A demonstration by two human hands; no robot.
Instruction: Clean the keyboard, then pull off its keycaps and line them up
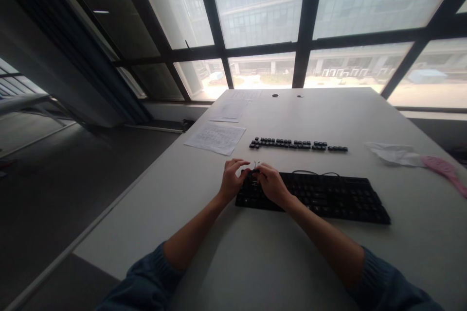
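Note:
A black keyboard (pixel 328 197) lies on the white table, its left end under my hands. My left hand (pixel 232 177) is at its upper left corner, thumb and forefinger curved and apart, with the thumb near the edge and nothing visible held between them. Beside it, my right hand (pixel 270 182) is closed over the keys, gripping a small wire tool (pixel 256 164) whose thin loops stick up past the fingers. The keys beneath the fingertips are partly hidden. Beyond the keyboard, loose black keycaps (pixel 299 144) lie in rows.
Printed sheets (pixel 216 139) lie on the white table (pixel 204 180) at the back left. On the right are a crumpled white tissue (pixel 396 153) and a pink object (pixel 443 170). A cable (pixel 305 171) runs behind the keyboard. Large windows stand past the far edge.

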